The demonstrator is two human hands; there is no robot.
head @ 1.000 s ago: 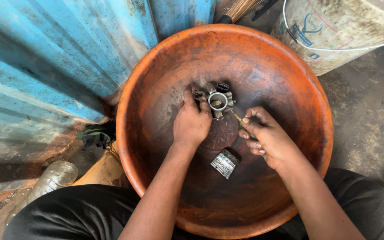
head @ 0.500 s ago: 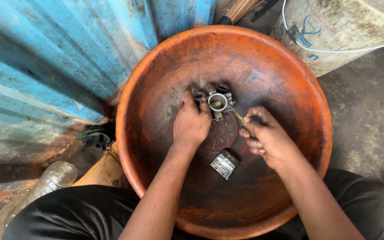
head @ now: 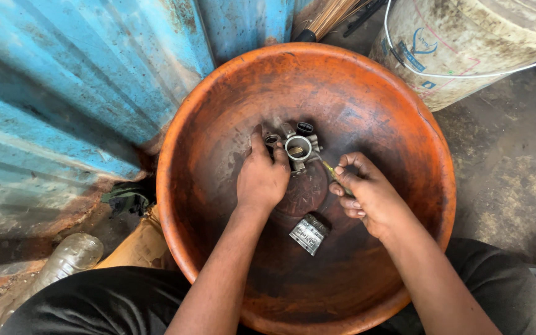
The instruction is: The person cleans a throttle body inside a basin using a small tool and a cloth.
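A big orange-brown basin [head: 404,111] fills the middle of the view. In its bottom lies a grey metal carburetor body [head: 298,146] with a round opening. My left hand [head: 262,177] grips it from the near left side. My right hand [head: 367,192] holds a thin yellow-green tool [head: 331,170] whose tip points at the carburetor's right side. A small ribbed metal part [head: 309,234] lies loose in the basin between my forearms.
A blue corrugated metal sheet [head: 82,93] stands at the left. A dirty white bucket [head: 473,43] with a wire handle sits at the top right on a concrete floor. A clear plastic bottle [head: 69,257] lies at the lower left. Broom bristles [head: 336,12] show at the top.
Both hands stay on the carburetor and the tool with only slight shifts. The ribbed part has not moved.
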